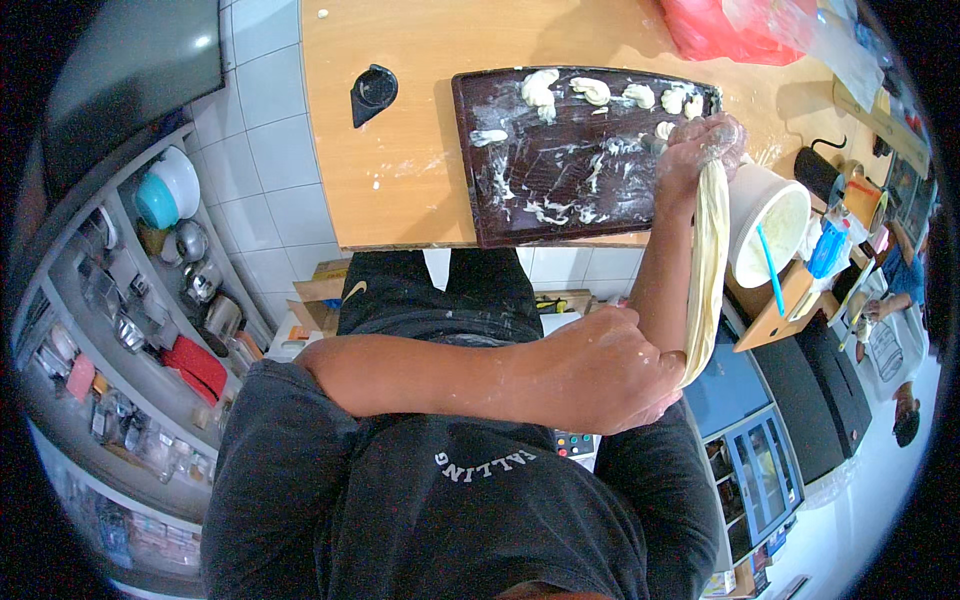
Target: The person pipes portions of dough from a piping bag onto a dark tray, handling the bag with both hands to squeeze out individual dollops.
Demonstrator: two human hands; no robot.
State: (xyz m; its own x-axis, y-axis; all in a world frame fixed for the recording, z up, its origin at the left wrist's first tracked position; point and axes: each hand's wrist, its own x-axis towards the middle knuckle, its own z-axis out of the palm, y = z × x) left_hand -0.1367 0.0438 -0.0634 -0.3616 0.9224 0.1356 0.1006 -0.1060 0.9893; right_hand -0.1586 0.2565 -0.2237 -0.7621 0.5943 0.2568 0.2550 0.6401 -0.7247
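Note:
A long, pale strip of dough hangs stretched between my two hands. Its upper end is gripped in my right hand, which is floury and held over the right edge of a dark brown tray. My left hand, reaching across my body, is closed around the lower end near my right elbow. Flour smears mark the tray, and several small shaped dough pieces lie along its far side. Just right of the strip stands a white bucket with a blue stick in it; its contents look pale.
The tray lies on a wooden table. A black round-ended object sits left of it, and a red plastic bag is at the far right. Shelves with bowls and pans line the left. Another person is at the right.

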